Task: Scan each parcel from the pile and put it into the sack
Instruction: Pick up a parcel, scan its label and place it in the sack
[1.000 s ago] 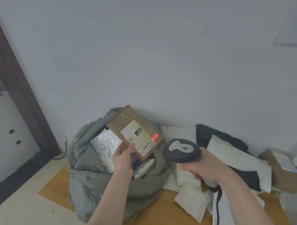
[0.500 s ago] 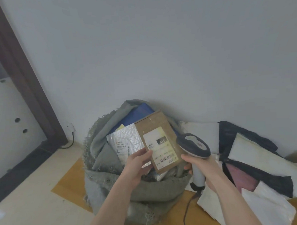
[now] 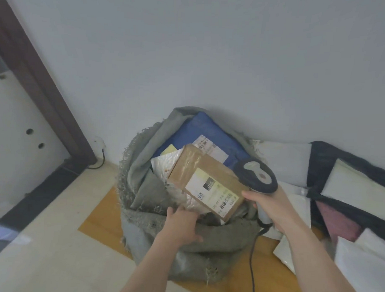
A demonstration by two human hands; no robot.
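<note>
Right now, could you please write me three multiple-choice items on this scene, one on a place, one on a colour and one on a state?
1. Where is the brown box?
A. over the sack's mouth
B. on the pile at the right
C. on the floor by the door

2. What colour is the big parcel at the back of the sack?
A. red
B. blue
C. green

3. What does the right hand hold?
A. nothing
B. a white mailer
C. the scanner

Answers: 1 A, the box lies tilted above the open sack; 2 B, its wrapping is blue; 3 C, fingers wrap the scanner's handle.
</note>
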